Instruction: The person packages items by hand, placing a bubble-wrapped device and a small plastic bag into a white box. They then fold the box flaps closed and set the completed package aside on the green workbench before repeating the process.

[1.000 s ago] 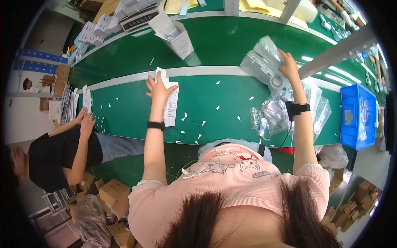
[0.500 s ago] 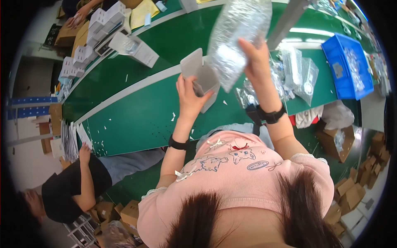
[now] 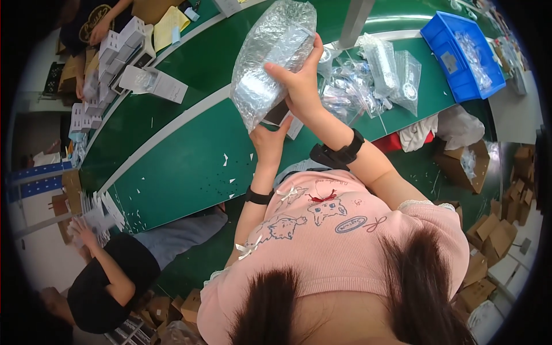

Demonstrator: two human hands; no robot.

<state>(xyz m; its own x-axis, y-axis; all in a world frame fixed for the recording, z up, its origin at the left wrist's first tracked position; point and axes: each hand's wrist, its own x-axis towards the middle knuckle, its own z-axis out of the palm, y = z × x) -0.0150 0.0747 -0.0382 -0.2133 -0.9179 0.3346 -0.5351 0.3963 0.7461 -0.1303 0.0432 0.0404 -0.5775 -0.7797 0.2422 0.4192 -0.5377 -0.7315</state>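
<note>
My right hand point(image 3: 302, 80) grips a bubble-wrap package point(image 3: 253, 86), with something flat and pale showing through the clear film. Below it, my left hand point(image 3: 269, 142) is closed around a small white carton point(image 3: 295, 127) with its top open. The package hangs in front of the carton and hides most of it, so I cannot tell whether its lower end is inside. To the right of my right hand, several clear bags of small parts point(image 3: 351, 86) lie on the green table point(image 3: 190, 152).
A blue bin point(image 3: 463, 57) with clear bags stands at the right. Across the grey rail point(image 3: 158, 127) lie an opened white box point(image 3: 167, 86) and stacked white boxes point(image 3: 121, 46). Paper scraps dot the table. Co-workers' hands point(image 3: 100, 29) are at the far left and lower left.
My right hand has brought the bubble-wrap package left and down, over the carton. The carton, plainly seen before, is now mostly covered. The whole view has shifted a little.
</note>
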